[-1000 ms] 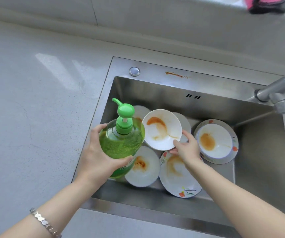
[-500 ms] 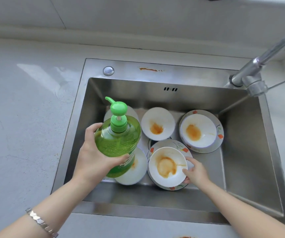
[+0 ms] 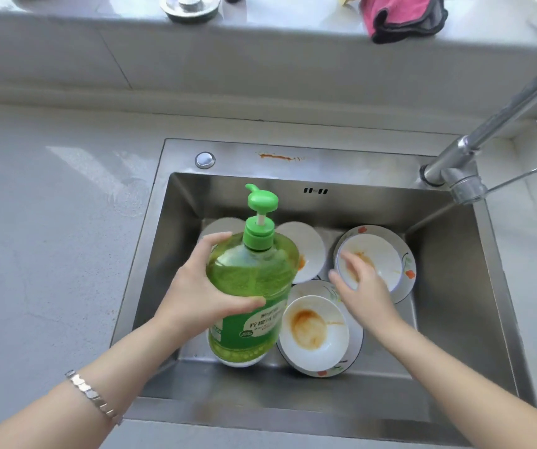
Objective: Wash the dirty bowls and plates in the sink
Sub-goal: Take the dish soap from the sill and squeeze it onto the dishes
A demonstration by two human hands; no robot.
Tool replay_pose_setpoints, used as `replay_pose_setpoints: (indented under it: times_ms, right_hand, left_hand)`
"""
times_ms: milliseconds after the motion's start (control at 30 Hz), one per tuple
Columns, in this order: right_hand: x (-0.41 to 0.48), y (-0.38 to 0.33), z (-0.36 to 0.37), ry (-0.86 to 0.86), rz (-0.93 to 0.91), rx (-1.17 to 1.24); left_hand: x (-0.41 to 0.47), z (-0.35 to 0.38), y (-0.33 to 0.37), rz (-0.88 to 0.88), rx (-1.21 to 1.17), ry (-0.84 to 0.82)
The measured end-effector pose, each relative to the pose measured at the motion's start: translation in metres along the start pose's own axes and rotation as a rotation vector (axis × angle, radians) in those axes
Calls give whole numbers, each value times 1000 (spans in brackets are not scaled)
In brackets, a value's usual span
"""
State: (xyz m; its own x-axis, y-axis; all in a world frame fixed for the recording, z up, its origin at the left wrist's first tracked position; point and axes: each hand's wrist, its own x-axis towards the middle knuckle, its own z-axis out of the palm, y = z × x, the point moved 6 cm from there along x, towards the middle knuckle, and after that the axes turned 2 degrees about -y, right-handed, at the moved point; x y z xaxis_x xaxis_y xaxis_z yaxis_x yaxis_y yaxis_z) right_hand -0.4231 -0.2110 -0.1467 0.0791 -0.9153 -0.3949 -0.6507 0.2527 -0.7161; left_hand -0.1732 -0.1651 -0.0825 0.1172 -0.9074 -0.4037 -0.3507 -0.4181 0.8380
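My left hand [image 3: 200, 294] grips a green dish soap bottle [image 3: 251, 283] with a pump top, held upright over the left part of the steel sink [image 3: 455, 312]. Several dirty white dishes lie on the sink floor. A sauce-stained bowl [image 3: 314, 330] sits on a patterned plate [image 3: 354, 350] at the front. Another stained bowl [image 3: 380, 260] rests on a flowered plate [image 3: 406, 270] at the right. A stained dish [image 3: 306, 254] lies behind the bottle. My right hand [image 3: 362, 286] hovers with fingers spread, empty, over the edge of the right bowl.
The tap [image 3: 474, 147] reaches in from the upper right over the sink's corner. A pink and grey cloth [image 3: 403, 14] and a metal strainer [image 3: 189, 4] lie on the ledge behind. Grey countertop [image 3: 50, 238] spreads to the left.
My right hand set the stained bowl on the front plate, let go of it and moved up toward the right bowl. The bottle stays in my left hand.
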Motion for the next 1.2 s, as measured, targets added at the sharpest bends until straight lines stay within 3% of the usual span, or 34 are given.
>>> replay_pose_setpoints:
  times_ms: [67,133,267,433,633,1200]
  right_hand:
    - [0,-77,-36,138,-284,139]
    - [-3,-130,-55,125,-474,150]
    - [-1,-155,-58,146,-606,1]
    - [15,-124,-47,268,-515,-23]
    - [24,-81,-21,243,-325,-6]
    - [30,-75,-10,273,-238,5]
  left_hand:
    - [11,10,15,21,17,-72]
    - [18,25,29,26,19,-140]
    - [22,53,41,-10,-46,-215]
    - [24,82,28,-85,-102,-304]
    - [29,97,-6,-173,-176,-417]
    - [35,103,-25,-226,-192,-441]
